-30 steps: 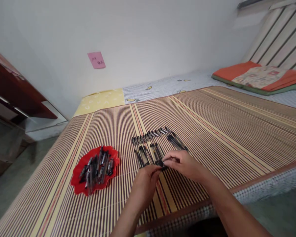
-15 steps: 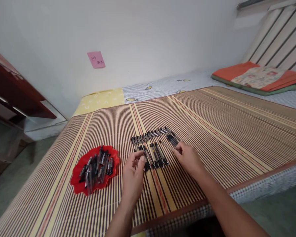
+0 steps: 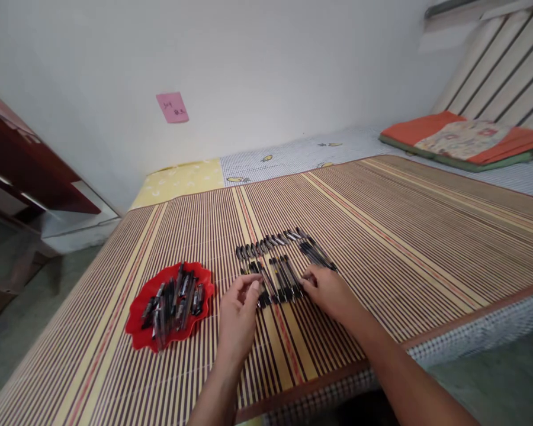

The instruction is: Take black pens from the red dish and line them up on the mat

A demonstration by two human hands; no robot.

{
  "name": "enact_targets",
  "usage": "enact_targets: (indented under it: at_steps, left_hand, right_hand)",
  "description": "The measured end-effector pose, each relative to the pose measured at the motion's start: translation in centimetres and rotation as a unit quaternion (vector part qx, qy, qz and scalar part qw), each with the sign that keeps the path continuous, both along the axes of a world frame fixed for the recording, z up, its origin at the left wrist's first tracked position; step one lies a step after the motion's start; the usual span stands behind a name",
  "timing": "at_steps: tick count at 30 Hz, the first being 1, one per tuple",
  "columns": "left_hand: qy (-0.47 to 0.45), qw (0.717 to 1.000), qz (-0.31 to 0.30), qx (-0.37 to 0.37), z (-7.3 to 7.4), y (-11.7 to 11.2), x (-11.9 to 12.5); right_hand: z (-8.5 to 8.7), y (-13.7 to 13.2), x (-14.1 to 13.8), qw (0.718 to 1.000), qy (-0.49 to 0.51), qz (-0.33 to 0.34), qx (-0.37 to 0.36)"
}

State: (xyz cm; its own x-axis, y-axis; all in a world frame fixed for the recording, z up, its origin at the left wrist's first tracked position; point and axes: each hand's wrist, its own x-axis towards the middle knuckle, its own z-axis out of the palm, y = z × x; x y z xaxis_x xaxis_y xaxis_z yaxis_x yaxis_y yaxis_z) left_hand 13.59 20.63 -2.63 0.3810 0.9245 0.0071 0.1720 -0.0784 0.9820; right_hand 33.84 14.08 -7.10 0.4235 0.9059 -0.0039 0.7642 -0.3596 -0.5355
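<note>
Several black pens [image 3: 279, 277] lie side by side on a striped bamboo mat [image 3: 382, 236], with a curved row of pen caps [image 3: 266, 242] just behind them and another bunch of pens [image 3: 318, 252] to their right. My left hand [image 3: 240, 307] rests at the left end of the pen row, its fingers curled together near a pen. My right hand [image 3: 331, 290] lies at the row's right end, fingertips touching the pens. A red scalloped dish [image 3: 138, 319] holding several more pens stands to the left.
The mat covers a bed against a white wall with a pink note [image 3: 172, 107]. An orange cushion [image 3: 466, 139] lies at the far right. A dark wooden cabinet [image 3: 22, 171] stands at the left. The bed's near edge [image 3: 448, 346] runs below my arms.
My hands, joined over a pen a second ago, have moved apart. The right hand reached to the far pens with a pen, then came back down to the row's right end.
</note>
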Motion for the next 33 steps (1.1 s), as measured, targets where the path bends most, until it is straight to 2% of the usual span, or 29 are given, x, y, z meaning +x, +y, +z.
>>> enact_targets:
  at_steps: [2,6,8,10,13,16,19,25,33]
  left_hand:
    - [-0.007,1.0,-0.001,0.001,0.0,0.1,-0.1]
    - [-0.022,1.0,0.003,0.005,-0.3,0.5,-0.1]
    - [-0.03,1.0,0.006,0.001,-0.4,0.6,-0.1]
    - [-0.037,0.999,0.007,-0.007,-0.5,0.7,-0.2]
    - [-0.04,0.999,0.005,-0.009,-0.6,0.7,-0.2]
    - [-0.049,0.999,0.005,-0.009,-0.7,0.8,-0.2]
    - [-0.059,0.998,0.006,-0.013,-0.8,0.9,-0.2]
    - [-0.052,0.999,0.007,-0.015,-0.7,0.8,-0.3]
    - [-0.063,0.998,0.012,-0.024,-0.7,1.0,-0.4]
  right_hand:
    - [-0.1,-0.4,1.5,0.999,0.002,-0.012,0.03]
    - [0.0,-1.7,5.4,0.982,-0.009,-0.107,0.153]
    - [0.0,-2.2,6.6,0.975,-0.011,-0.13,0.179]
    - [-0.1,-2.3,6.8,0.981,-0.008,-0.107,0.164]
    - [-0.5,-1.9,5.8,0.993,-0.026,-0.056,0.104]
    - [-0.7,-1.3,4.4,0.994,-0.078,-0.064,0.029]
    - [-0.4,-1.0,3.5,0.989,-0.13,-0.075,-0.015]
    - [0.1,-0.7,2.3,0.983,-0.165,-0.067,-0.049]
    - [-0.4,-0.1,1.0,0.998,-0.04,-0.04,-0.008]
